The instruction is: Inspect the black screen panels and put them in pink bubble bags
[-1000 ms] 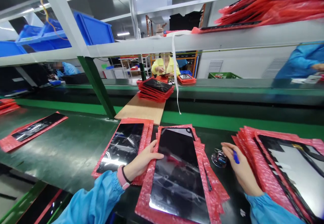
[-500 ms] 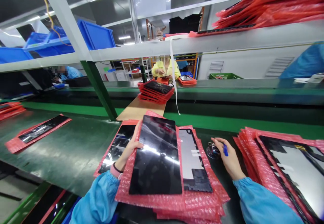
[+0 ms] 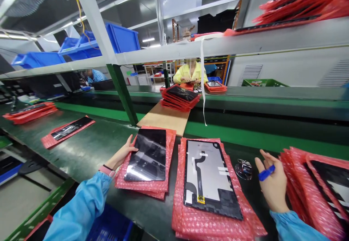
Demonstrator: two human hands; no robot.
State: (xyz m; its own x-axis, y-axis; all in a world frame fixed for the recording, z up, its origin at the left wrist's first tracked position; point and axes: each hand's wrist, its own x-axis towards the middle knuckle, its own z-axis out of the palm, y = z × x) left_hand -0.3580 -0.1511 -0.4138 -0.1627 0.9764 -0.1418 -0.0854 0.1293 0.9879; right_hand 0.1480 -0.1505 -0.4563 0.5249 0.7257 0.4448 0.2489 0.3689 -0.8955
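My left hand [image 3: 124, 154] is at the left edge of a glossy black tablet screen [image 3: 148, 157], thumb on its face. The screen lies on red bubble-wrap sleeves on the green bench. Right of it, a second screen [image 3: 203, 175] lies back side up on a red bubble-wrap stack [image 3: 196, 223], showing a silver plate, a dark flex cable and a yellow connector. My right hand [image 3: 274, 184] hovers over the bench with its fingers apart. A small blue piece [image 3: 266, 173] crosses its fingers; whether worn or held is unclear. Beside it sits a shiny round object [image 3: 243, 169].
More wrapped screens [image 3: 313, 193] are piled at the right. A narrow black panel [image 3: 69, 128] lies on red wrap at the left. Beyond, a screen stack [image 3: 180, 97] sits on a brown board [image 3: 163, 119]. A white shelf beam [image 3: 174, 50] runs overhead; a person in yellow works opposite.
My left hand has brought the black screen left and down onto the left pile, uncovering the screen back on the middle stack. My right hand has drawn away from the shiny round object.
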